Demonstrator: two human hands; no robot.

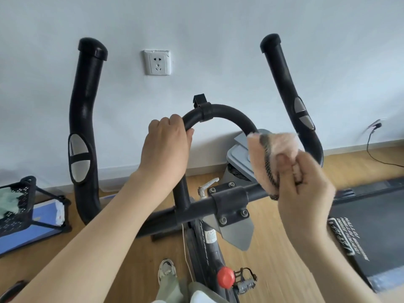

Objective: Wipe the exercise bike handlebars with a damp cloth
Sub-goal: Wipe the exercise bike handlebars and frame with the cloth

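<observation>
Grey bin (237,157) (behind cloth (274,144)) beyond handlebars (227,112)

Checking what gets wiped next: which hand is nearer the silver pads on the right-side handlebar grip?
Right. The right hand, holding the pink cloth, is just below the silver pads; the left hand grips the centre loop bar, far to their left.

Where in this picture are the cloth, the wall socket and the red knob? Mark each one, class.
cloth (277,147): head view, on its pink upper fold.
wall socket (157,62): head view, middle of the white faceplate.
red knob (225,277): head view, centre of the round cap.
</observation>
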